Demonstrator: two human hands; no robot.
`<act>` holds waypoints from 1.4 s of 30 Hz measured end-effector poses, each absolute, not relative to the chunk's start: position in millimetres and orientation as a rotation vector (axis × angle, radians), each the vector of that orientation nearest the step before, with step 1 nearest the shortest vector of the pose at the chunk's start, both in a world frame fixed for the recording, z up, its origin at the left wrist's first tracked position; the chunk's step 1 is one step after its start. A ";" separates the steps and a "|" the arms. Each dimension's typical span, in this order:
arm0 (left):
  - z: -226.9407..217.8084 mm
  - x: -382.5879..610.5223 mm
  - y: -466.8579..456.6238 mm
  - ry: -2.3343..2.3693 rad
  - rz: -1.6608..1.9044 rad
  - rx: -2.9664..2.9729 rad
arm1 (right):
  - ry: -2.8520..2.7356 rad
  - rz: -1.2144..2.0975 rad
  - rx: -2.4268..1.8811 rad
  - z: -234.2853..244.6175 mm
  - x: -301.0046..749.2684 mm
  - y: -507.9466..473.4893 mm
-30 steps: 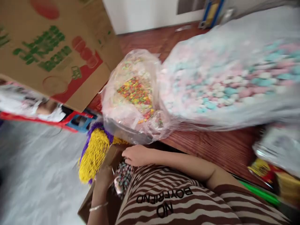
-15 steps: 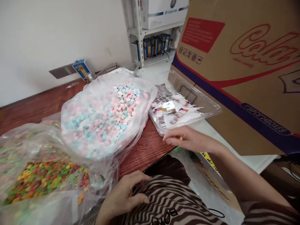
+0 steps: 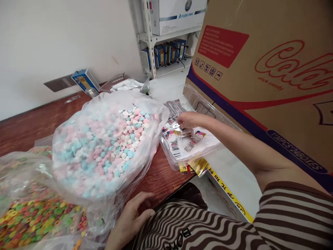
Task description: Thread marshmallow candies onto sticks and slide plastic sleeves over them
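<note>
My right hand (image 3: 187, 120) reaches into a clear plastic tray (image 3: 208, 105) of small printed packets (image 3: 179, 143), its fingers curled down among them; whether it holds one is hidden. My left hand (image 3: 131, 219) rests against my striped shirt at the table's near edge, fingers loosely bent and spread, holding nothing I can see. Left of the tray lies a big clear bag of pink, blue and white candies (image 3: 104, 146). A second bag of multicoloured ring candies (image 3: 36, 218) lies at the lower left.
A large brown cardboard box (image 3: 262, 69) stands at the right, close behind the tray. Gold-wrapped items (image 3: 194, 167) lie under the tray's near edge. A small blue box (image 3: 85, 81) sits by the wall, and a white metal shelf (image 3: 166, 38) stands behind.
The view swung right from a box of beads to the tray. My right hand moved from the tray's near edge up into the packets. My left hand stayed by my shirt.
</note>
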State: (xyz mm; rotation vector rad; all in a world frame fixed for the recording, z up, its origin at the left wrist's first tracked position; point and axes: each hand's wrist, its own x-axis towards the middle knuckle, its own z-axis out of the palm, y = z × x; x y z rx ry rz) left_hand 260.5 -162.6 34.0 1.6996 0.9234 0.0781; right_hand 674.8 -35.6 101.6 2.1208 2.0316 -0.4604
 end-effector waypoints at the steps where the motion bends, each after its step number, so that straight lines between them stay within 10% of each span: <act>1: 29.9 255.3 -162.2 0.965 0.098 1.673 | 1.996 -0.454 2.142 101.8 686.1 -38.2; 42: 37.9 328.6 -135.9 0.854 -0.104 1.862 | 1.776 -0.575 2.412 92.7 705.7 -117.5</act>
